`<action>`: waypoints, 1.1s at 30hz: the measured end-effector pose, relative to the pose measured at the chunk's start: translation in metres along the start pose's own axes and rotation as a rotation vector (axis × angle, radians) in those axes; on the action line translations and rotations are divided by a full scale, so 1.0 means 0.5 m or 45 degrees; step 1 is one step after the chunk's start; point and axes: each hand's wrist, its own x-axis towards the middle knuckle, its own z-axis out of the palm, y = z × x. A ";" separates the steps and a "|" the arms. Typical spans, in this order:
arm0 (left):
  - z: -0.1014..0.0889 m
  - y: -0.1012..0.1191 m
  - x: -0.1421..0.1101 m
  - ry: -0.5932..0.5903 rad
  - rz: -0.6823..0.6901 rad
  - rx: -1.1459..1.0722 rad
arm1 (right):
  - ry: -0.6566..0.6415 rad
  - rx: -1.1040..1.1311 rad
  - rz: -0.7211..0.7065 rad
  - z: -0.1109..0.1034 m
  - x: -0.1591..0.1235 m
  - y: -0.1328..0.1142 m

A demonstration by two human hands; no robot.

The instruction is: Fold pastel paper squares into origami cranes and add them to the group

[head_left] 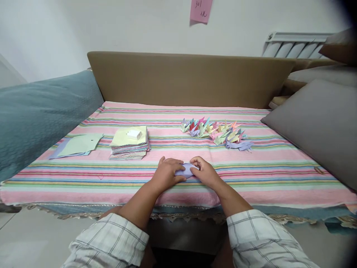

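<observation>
A small piece of folded lavender paper (186,170) lies between my two hands, low over the striped cloth near its front edge. My left hand (169,173) grips the paper's left end, fingers over the top and thumb along the near side. At the right end, my right hand (205,173) pinches it between thumb and curled fingers. Parts of the paper are hidden under the fingers. Beyond my right hand sits a cluster of folded paper cranes (214,132) in many colours.
A stack of square paper (129,147) with a white block (134,134) on top stands left, beside loose sheets (79,145). The striped cloth (83,175) covers the seat. A brown backrest (189,80) rises behind, a grey cushion (315,123) at right, a blue-green armrest (44,111) at left.
</observation>
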 end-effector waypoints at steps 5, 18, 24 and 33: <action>0.003 -0.013 0.001 0.052 0.061 0.065 | -0.018 -0.045 0.000 -0.001 0.000 -0.007; -0.002 -0.024 0.001 0.028 0.244 0.254 | -0.084 -0.038 -0.019 -0.010 -0.008 -0.030; 0.006 -0.031 -0.001 0.006 0.205 0.251 | -0.183 -0.018 -0.055 -0.018 -0.011 -0.040; 0.009 -0.034 -0.003 -0.014 0.196 0.186 | -0.227 -0.418 -0.217 -0.005 -0.009 -0.039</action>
